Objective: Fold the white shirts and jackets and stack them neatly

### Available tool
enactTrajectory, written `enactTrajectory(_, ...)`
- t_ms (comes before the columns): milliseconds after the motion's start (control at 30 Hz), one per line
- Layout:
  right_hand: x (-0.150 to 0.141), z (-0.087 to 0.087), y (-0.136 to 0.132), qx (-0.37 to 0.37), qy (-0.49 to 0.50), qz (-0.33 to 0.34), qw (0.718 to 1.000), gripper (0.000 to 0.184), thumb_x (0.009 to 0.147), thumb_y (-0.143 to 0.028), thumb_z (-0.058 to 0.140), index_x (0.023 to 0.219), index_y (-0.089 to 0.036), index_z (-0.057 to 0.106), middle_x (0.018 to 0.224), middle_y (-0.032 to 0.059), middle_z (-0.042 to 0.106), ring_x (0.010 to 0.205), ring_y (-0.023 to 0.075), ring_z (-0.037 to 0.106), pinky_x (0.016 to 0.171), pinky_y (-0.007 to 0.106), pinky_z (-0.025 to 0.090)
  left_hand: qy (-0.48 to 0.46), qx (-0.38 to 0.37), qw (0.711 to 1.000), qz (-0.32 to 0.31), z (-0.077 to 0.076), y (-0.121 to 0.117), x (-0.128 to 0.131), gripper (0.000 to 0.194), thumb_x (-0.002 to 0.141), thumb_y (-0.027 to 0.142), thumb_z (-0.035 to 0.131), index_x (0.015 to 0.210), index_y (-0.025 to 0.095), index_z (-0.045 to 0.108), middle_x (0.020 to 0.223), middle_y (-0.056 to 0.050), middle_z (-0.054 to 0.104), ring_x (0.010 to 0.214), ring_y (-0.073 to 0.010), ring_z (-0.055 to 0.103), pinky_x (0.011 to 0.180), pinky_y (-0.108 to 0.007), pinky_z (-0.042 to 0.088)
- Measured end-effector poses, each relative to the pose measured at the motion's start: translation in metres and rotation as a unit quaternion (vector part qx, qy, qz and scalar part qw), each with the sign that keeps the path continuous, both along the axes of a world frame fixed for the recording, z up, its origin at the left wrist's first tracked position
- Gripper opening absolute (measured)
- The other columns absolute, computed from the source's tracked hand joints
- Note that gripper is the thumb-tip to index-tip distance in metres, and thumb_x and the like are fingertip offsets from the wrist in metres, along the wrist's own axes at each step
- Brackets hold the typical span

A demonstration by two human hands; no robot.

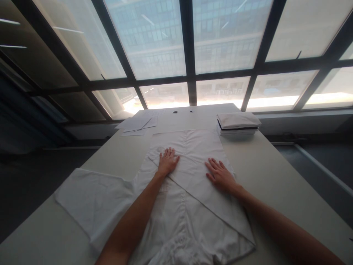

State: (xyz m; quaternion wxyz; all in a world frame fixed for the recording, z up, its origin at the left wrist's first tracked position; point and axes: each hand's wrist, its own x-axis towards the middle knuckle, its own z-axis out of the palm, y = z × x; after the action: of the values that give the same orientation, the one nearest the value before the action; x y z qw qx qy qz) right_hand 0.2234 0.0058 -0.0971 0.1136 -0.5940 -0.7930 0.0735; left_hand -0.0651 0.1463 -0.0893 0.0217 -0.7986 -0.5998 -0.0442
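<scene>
A white shirt [190, 206] lies spread on the table, its gathered collar part closest to me. One sleeve [93, 198] stretches out to the left, while the right side is folded diagonally across the body. My left hand [167, 162] rests flat on the cloth left of the middle, near the upper end of that diagonal fold, fingers spread. On the folded part to the right lies my right hand [220, 176], palm down with fingers apart. Neither hand grips the fabric.
The white table [110, 154] reaches toward large windows [154, 40]. Sheets of paper [139, 123] lie at its far left. A stack of folded cloth [238, 123] with a dark layer sits at the far right. A blue curtain [24, 117] hangs at the left.
</scene>
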Motion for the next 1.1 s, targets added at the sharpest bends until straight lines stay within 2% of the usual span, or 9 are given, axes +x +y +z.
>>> enactTrajectory(333,0.047,-0.013,0.021,-0.005,-0.03,-0.153,0.988,0.066,0.103,-0.052,0.019,0.158,-0.015,0.03,0.165,0.0137,0.022,0.153,0.029,0.012,0.121,0.058,0.009,0.009,-0.004,1.0,0.002,0.001,0.0,0.001,0.061,0.103,0.048,0.03,0.155,0.016,0.035,0.163,-0.013,0.027,0.152,-0.0297,0.022,0.12,-0.058,0.019)
enactTrajectory(433,0.053,-0.008,0.021,0.017,-0.022,-0.189,0.982,0.066,0.103,-0.049,0.018,0.157,-0.013,0.03,0.164,0.0162,0.022,0.153,0.0297,0.012,0.12,0.06,0.007,0.008,-0.003,1.0,0.002,0.0,0.001,0.001,0.06,0.103,0.048,0.031,0.155,0.017,0.036,0.163,-0.013,0.027,0.152,-0.0294,0.021,0.12,-0.057,0.019)
enactTrajectory(500,0.044,-0.001,0.014,0.051,-0.02,-0.197,0.979,0.065,0.104,-0.046,0.018,0.156,-0.009,0.032,0.164,0.0179,0.023,0.154,0.0295,0.01,0.12,0.059,0.005,0.006,-0.001,1.0,0.001,-0.001,0.001,0.001,0.06,0.103,0.048,0.03,0.155,0.018,0.036,0.163,-0.013,0.027,0.152,-0.0293,0.021,0.12,-0.057,0.019)
enactTrajectory(600,0.011,0.01,-0.013,0.077,-0.007,-0.151,0.986,0.062,0.104,-0.041,0.023,0.155,-0.008,0.033,0.165,0.0164,0.022,0.154,0.0269,0.009,0.122,0.054,0.006,0.003,0.003,1.0,0.0,-0.002,0.002,0.0,0.06,0.104,0.048,0.03,0.155,0.018,0.036,0.163,-0.013,0.028,0.152,-0.0294,0.021,0.12,-0.057,0.019)
enactTrajectory(700,-0.024,0.012,-0.049,0.05,0.008,-0.029,0.998,0.062,0.103,-0.041,0.031,0.158,-0.014,0.028,0.166,0.0109,0.017,0.154,0.0243,0.006,0.124,0.05,0.009,0.002,0.005,1.0,0.0,-0.003,0.003,0.0,0.06,0.104,0.048,0.029,0.155,0.017,0.036,0.163,-0.012,0.028,0.151,-0.03,0.022,0.12,-0.058,0.019)
enactTrajectory(767,-0.035,0.01,-0.071,0.021,0.006,0.018,1.0,0.063,0.102,-0.042,0.035,0.158,-0.014,0.028,0.166,0.0105,0.017,0.154,0.0251,0.009,0.124,0.05,0.01,0.003,0.003,1.0,-0.001,-0.003,0.003,0.0,0.061,0.104,0.048,0.028,0.155,0.017,0.035,0.163,-0.013,0.028,0.151,-0.0302,0.022,0.12,-0.058,0.019)
enactTrajectory(933,-0.014,0.005,-0.104,-0.01,-0.013,0.011,1.0,0.064,0.103,-0.046,0.033,0.158,-0.013,0.03,0.165,0.0111,0.019,0.153,0.0265,0.013,0.124,0.051,0.012,0.0,-0.001,1.0,-0.002,-0.003,0.004,0.001,0.062,0.104,0.049,0.027,0.156,0.015,0.035,0.163,-0.013,0.027,0.151,-0.0295,0.021,0.12,-0.057,0.019)
enactTrajectory(1100,0.012,0.0,-0.132,0.003,-0.036,0.001,0.999,0.058,0.103,-0.037,0.036,0.158,-0.018,0.032,0.165,0.0089,0.016,0.153,0.0266,0.012,0.124,0.052,0.01,-0.002,0.001,1.0,0.0,-0.006,0.008,0.001,0.063,0.103,0.049,0.027,0.156,0.014,0.034,0.163,-0.013,0.027,0.151,-0.0297,0.022,0.12,-0.058,0.019)
